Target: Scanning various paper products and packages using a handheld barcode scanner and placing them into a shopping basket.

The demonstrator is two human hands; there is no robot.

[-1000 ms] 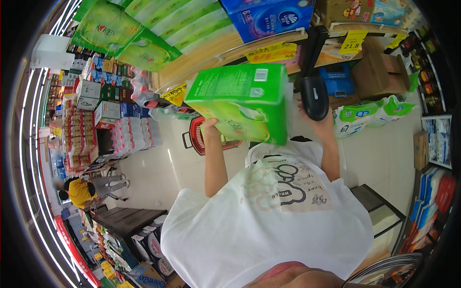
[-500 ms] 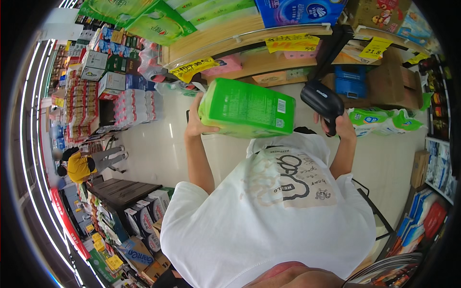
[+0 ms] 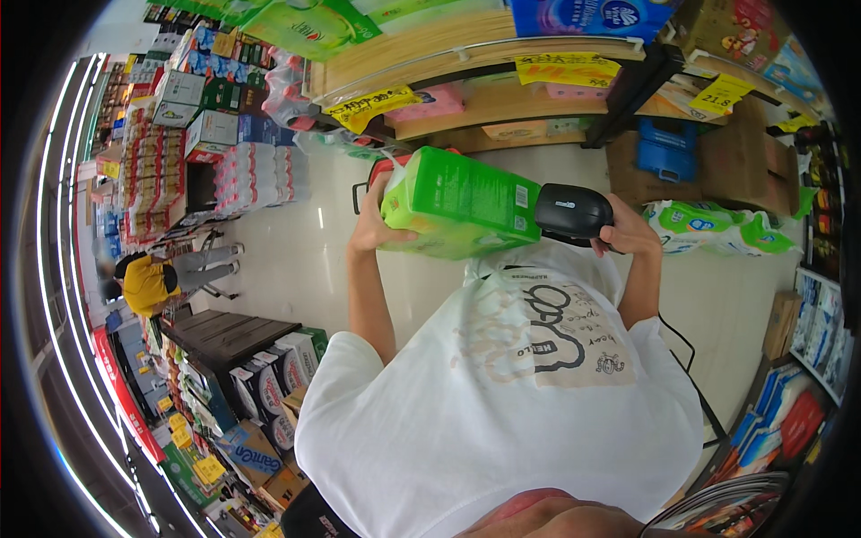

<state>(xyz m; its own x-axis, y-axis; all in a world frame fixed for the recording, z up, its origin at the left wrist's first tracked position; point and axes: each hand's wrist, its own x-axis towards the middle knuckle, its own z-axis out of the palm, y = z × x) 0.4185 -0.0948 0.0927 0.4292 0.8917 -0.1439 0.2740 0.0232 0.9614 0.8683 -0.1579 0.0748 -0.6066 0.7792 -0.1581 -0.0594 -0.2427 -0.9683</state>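
My left hand [image 3: 381, 224] grips the left end of a green plastic-wrapped pack [image 3: 462, 202], which looks like tissue paper. A small barcode label shows near the pack's right end. In my right hand [image 3: 628, 231] is a black handheld barcode scanner [image 3: 572, 213], its head right beside the pack's barcode end. The fingers wrap round the scanner's handle, which is mostly hidden. Both things are held up in front of my white shirt.
Ahead stands a wooden shelf [image 3: 439, 56] with green and blue packs and yellow price tags. A blue plastic case [image 3: 666, 150] and green-white packs [image 3: 717, 227] lie at the right. Stacked drinks [image 3: 256, 177] stand left. A person in yellow [image 3: 148, 285] is farther left.
The scanner has turned and moved left, from pointing away at the shelf to lying against the pack's barcode end. My left hand and the pack have barely moved.
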